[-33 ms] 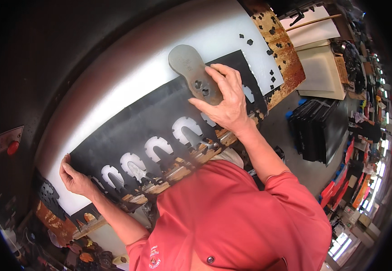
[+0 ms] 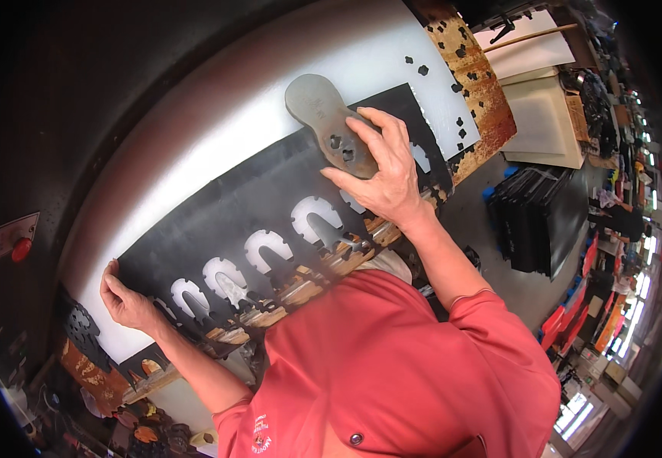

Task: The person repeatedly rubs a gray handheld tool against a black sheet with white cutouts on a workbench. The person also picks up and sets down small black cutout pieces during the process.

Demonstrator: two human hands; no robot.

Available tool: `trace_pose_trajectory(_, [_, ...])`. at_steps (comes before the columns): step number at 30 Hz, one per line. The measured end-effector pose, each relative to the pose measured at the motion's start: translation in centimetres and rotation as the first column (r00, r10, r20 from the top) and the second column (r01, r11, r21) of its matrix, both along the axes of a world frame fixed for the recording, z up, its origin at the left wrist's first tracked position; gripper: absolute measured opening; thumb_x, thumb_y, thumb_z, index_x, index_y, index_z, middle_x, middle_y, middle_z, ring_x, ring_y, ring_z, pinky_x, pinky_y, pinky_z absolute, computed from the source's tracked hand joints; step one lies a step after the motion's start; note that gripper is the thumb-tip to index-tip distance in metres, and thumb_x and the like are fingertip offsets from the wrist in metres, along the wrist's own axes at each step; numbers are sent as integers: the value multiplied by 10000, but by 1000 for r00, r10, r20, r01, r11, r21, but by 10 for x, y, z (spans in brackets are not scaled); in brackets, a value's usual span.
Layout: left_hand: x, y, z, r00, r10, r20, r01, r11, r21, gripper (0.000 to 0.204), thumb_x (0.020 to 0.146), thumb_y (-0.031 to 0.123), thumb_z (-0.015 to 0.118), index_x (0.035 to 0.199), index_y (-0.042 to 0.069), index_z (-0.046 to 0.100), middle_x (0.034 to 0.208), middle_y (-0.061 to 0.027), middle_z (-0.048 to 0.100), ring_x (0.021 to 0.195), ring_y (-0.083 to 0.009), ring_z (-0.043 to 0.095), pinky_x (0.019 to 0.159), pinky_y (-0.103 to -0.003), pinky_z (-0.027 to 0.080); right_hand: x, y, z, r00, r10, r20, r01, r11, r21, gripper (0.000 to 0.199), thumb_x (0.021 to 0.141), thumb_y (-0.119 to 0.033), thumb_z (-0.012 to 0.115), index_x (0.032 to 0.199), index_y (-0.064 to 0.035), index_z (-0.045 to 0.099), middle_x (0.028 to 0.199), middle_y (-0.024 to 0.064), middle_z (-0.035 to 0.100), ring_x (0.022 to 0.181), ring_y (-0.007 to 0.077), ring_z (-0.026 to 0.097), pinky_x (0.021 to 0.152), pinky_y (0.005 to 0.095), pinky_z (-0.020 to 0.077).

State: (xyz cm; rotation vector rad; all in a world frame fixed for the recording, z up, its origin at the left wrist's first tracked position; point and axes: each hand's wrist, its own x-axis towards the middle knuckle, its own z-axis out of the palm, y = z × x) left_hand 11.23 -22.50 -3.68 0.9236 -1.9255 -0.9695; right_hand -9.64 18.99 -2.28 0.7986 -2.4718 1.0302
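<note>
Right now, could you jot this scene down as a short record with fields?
Left hand: touching the left corner of a flat black sheet with arch-shaped cutouts
Right hand: gripping a flat grey, narrow-waisted plate with rounded ends
Under the sheet: smooth white board
Board's right end: small black scraps
Farther right: stack of flat black pieces

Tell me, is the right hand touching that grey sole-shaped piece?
Touching. The head view shows the right hand around the near end of the grey sole-shaped piece, fingers against one edge and thumb against the other.
</note>
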Motion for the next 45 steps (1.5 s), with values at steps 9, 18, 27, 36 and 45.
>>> trace_pose_trajectory(9, [-5, 4, 4, 999, 45, 24, -45, 999, 19, 279, 1138, 168, 572, 1205, -48, 736, 1165, -123, 777, 1113, -196, 716, 1049, -340, 542, -3, 3, -2, 997, 6, 78, -15, 993, 119, 804, 685, -222, 958, 1365, 65, 639, 1412, 242, 592, 1212, 420, 606, 1025, 500, 511])
trace_pose_trajectory(18, [-9, 11, 7, 999, 18, -29, -18, 1000, 1, 217, 1113, 135, 601, 1127, -3, 767, 1106, -73, 769, 1061, -158, 682, 1019, -312, 516, 6, -41, 27, 931, 303, 203, -291, 953, -87, 658, 671, -85, 916, 1290, 17, 720, 1397, 222, 626, 1212, 387, 635, 1017, 472, 543])
trace_pose_trajectory(27, [-8, 13, 13, 950, 54, -309, 20, 973, 230, 270, 1151, 149, 524, 1173, -45, 711, 1159, -148, 762, 1152, -234, 713, 1105, -375, 533, 23, -179, 28, 571, 819, 60, -798, 571, -191, 618, 663, -126, 879, 1243, 1, 709, 1339, 223, 631, 1122, 402, 634, 960, 484, 557])
trace_pose_trajectory(36, [-8, 15, 15, 950, 24, -311, 56, 968, 247, 323, 1172, 151, 455, 1188, -73, 686, 1191, -190, 744, 1157, -268, 718, 1117, -406, 540, 25, -219, 15, 454, 887, 82, -885, 459, -72, 719, 717, -181, 931, 1363, -16, 662, 1436, 226, 603, 1230, 422, 623, 1045, 502, 534])
trace_pose_trajectory(45, [-6, 8, 21, 871, 119, -476, 106, 902, 419, 401, 1190, 232, 409, 1212, -83, 656, 1201, -219, 728, 1181, -324, 720, 1133, -443, 552, 25, -206, 10, 500, 862, 87, -856, 507, -107, 699, 665, -104, 951, 1300, 6, 679, 1456, 235, 580, 1194, 407, 640, 978, 473, 581])
